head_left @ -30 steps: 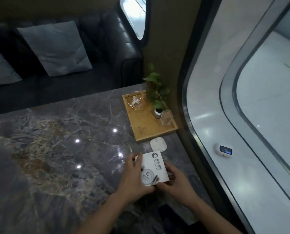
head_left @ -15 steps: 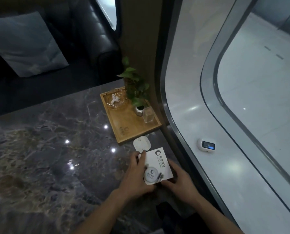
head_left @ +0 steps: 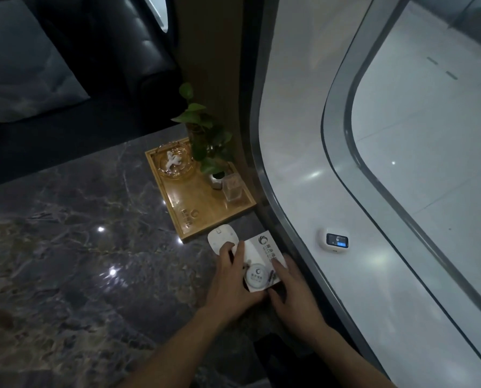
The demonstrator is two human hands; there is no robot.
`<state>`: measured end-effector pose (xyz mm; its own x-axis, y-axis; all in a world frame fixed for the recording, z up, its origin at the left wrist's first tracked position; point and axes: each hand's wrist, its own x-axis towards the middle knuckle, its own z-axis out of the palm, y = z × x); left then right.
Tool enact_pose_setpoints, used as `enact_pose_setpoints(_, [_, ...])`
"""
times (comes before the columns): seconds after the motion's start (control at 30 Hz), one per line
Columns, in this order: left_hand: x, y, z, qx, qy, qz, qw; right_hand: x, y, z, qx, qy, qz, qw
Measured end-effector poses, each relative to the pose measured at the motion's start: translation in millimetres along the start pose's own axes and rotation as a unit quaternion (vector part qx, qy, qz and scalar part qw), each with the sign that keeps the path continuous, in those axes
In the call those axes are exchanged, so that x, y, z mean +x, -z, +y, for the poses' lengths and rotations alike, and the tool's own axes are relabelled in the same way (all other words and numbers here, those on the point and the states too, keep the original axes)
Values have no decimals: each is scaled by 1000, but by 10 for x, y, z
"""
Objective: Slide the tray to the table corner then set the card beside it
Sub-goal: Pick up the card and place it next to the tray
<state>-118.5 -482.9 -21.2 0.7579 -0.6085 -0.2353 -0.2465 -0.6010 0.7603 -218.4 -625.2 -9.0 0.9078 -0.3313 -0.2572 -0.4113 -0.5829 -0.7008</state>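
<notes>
A wooden tray (head_left: 190,217) sits in the far right corner of the dark marble table (head_left: 74,247), against the wall. It carries a glass ashtray (head_left: 175,163), a small potted plant (head_left: 208,141) and a clear glass cube (head_left: 233,187). Just in front of the tray lies a white card (head_left: 257,254) with a round logo. My left hand (head_left: 233,278) grips its left edge and my right hand (head_left: 289,287) holds its right edge and near corner. The card's far edge overlaps a white oval device (head_left: 219,238).
A dark leather sofa (head_left: 116,60) with a grey cushion (head_left: 24,68) stands beyond the table. A curved white wall with a small lit control panel (head_left: 336,240) runs along the table's right edge. A large window (head_left: 435,121) fills the right side.
The view has swung to the right and closer. The card, held in both hands, has come down flatter near the table, close to the tray's front edge.
</notes>
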Motion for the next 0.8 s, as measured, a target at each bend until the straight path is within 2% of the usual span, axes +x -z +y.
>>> enact_pose_setpoints(0.17, [33,-59,26,2,5,10,1000,22,-86,29,-87,42,18,995])
enact_pose_setpoints(0.27, [37,-58,9,-11,3,-4,1000,51,-94,52,-109,36,8,993])
enact_pose_setpoints(0.47, [48,-24,-43,-6,-17,-32,999,76,-64,47,-110,38,5,993])
enact_pose_setpoints(0.8, [39,-51,15,4,-18,-16,1000,85,-66,31,-118,22,7,993])
